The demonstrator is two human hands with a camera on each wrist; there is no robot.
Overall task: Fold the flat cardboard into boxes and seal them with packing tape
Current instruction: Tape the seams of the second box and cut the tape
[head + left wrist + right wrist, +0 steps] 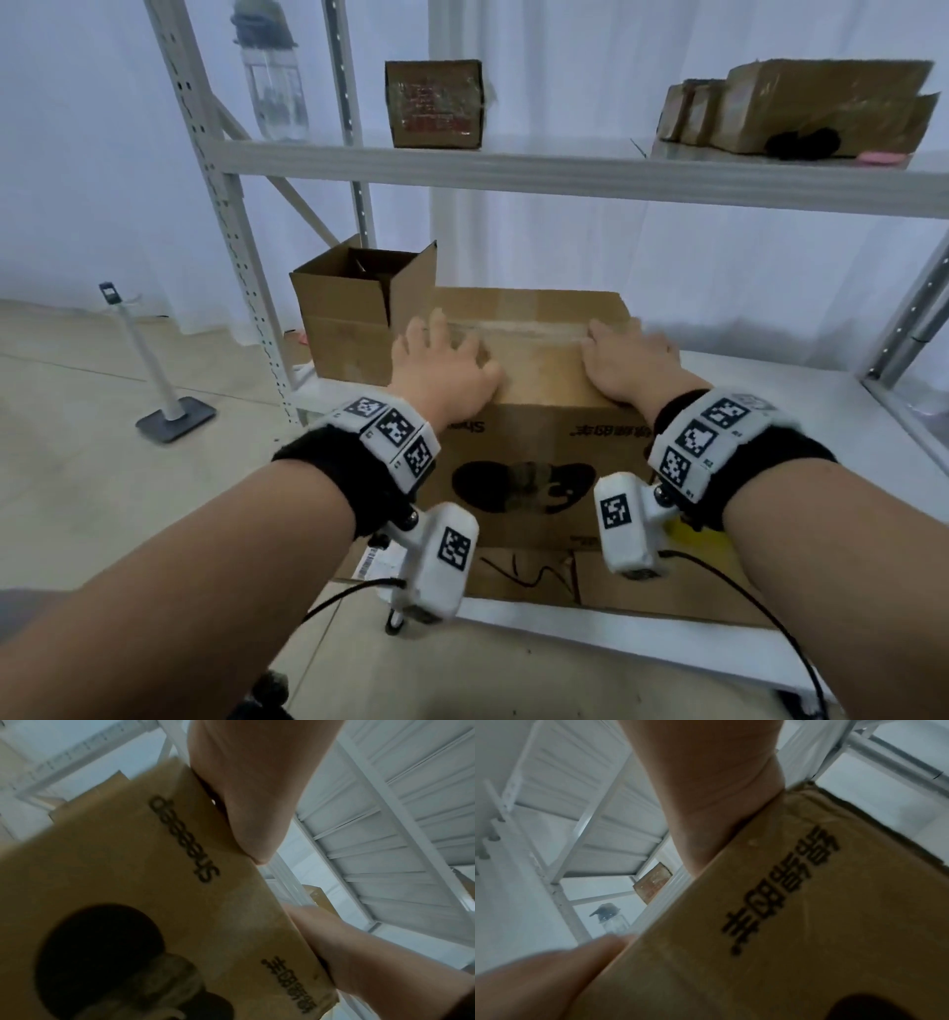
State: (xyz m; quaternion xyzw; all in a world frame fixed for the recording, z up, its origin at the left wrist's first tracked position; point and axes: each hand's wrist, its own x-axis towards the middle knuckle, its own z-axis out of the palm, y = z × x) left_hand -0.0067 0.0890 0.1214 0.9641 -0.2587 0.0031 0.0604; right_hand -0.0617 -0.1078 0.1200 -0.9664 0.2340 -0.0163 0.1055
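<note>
A closed brown cardboard box (539, 447) with black print stands on the white lower shelf (801, 411). A strip of clear tape (529, 328) runs along its top seam. My left hand (441, 360) rests on the left part of the top with its fingers spread, near the tape. My right hand (626, 354) lies flat on the right part of the top, fingertips at the tape's end. Neither hand holds anything. The left wrist view shows the box front (154, 882) under my left palm (252, 780). The right wrist view shows the printed box side (795, 923) below my right palm (706, 780).
A smaller open box (349, 308) stands behind the taped box on its left. Flat cardboard (667, 586) lies under the box at the shelf front. The upper shelf (513, 169) carries a small box (434, 103), a bottle (272, 87) and more boxes (811, 103). A stand (154, 370) is on the floor, left.
</note>
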